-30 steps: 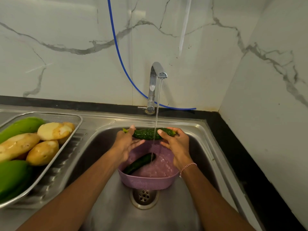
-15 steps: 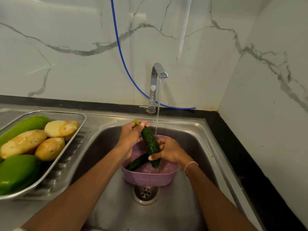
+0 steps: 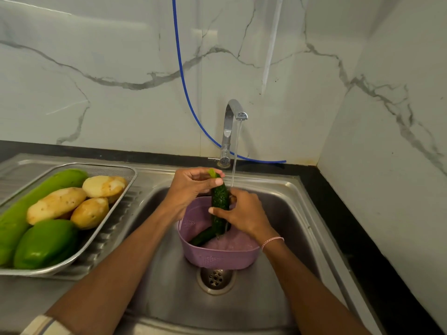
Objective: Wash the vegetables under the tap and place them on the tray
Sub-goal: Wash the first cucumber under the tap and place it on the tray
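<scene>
Head view: a cucumber (image 3: 219,199) is standing upright over a steel sink (image 3: 290,213) in a marble-walled corner.
The left hand (image 3: 191,187) is pinching its stem end and the right hand (image 3: 244,213) is wrapping its middle, above a purple basket (image 3: 217,258) — the tap (image 3: 229,131) is running just beside it. The mesh tray (image 3: 130,175) is sitting on the drainboard, well apart.

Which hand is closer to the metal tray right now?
Left. The left hand grips the cucumber up top, on the tray side; the right hand holds it lower, farther from the tray.
</scene>
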A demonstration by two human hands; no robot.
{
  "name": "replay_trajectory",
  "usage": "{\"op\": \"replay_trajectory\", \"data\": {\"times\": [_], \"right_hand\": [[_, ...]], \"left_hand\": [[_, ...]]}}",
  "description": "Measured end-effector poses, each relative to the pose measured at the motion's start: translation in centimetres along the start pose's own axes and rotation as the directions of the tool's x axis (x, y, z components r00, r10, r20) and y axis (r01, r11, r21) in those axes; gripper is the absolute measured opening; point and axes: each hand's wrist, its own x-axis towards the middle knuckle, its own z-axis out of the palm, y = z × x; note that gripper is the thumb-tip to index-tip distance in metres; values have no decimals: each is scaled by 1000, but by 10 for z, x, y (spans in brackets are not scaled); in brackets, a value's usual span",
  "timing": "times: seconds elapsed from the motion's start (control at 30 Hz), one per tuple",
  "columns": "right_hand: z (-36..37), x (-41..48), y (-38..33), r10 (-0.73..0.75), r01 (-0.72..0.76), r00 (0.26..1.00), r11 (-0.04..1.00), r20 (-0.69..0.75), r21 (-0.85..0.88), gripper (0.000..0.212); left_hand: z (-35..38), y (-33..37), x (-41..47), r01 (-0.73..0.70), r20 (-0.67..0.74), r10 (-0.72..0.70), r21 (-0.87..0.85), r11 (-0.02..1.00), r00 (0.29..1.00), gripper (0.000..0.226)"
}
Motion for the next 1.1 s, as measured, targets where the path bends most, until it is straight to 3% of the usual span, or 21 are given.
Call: {"op": "replay_trajectory", "data": {"times": [0.1, 0.3, 0.57, 0.7, 0.93, 1.0, 1.07, 1.1], "right_hand": [[3, 1, -3, -85, 80, 986, 996, -146, -40, 56], [-3, -2, -13, -139, 154, 931, 988, -337, 18, 72], [-10, -10, -35, -258, 321, 807, 947, -531, 29, 70], [-8, -11, -39, -303, 400, 763, 915, -572, 49, 66], [-15, -15, -55, -489, 518, 708, 850, -510, -96, 59], [-19, -15, -60, -459, 491, 771, 870, -441, -47, 59], [-20, -12, -65, -336, 345, 908, 938, -250, -8, 60], [-19, -12, -66, -277, 271, 951, 960, -140, -66, 61]], "left_hand": [[1, 7, 0, -64, 56, 66, -36, 997, 996, 30], [1, 19, 3, -165, 19, 166, -54, 985, 986, 33], [-2, 44, 5, -229, 16, 230, -7, 973, 973, 47], [-7, 47, -9, -242, 35, 240, 112, 964, 970, 48], [-29, 59, -42, -270, -59, 294, 255, 928, 954, 44], [-35, 62, -47, -251, -58, 285, 330, 910, 957, 42], [-44, 57, -50, -154, -39, 196, 480, 864, 980, 38], [-49, 53, -52, -102, -13, 131, 562, 821, 991, 38]]}}
